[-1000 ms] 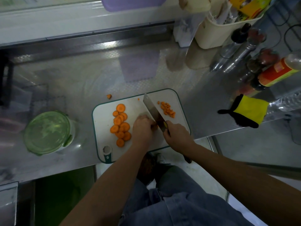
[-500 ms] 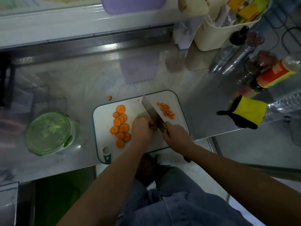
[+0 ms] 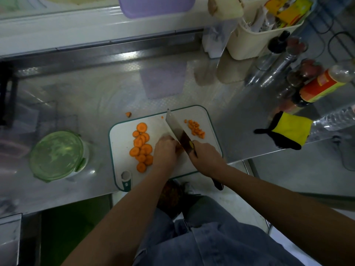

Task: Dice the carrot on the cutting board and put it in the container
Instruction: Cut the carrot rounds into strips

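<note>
At the middle of the frame a white cutting board [image 3: 123, 143] with a green rim lies on the steel tabletop [image 3: 96, 93]. The right hand [image 3: 206, 157] is wrapped round the handle of a knife [image 3: 173, 125], whose broad blade slants up and left across the board with its edge down on it. The left hand [image 3: 166, 150] sits just left of the blade, fingers curled down onto the board; whether they pinch anything I cannot tell, since the knuckles hide it. A heap of round carrot slices [image 3: 142, 146] lies left of that hand, and a small pile of diced carrot [image 3: 196, 128] lies right of the blade, near the board's upper right corner. One stray carrot piece [image 3: 128, 114] rests on the tabletop just above the board. The round container [image 3: 56, 155], its green lid on, stands at the left of the frame, well apart from the board. A yellow and black glove [image 3: 288, 129] lies at the right.
</note>
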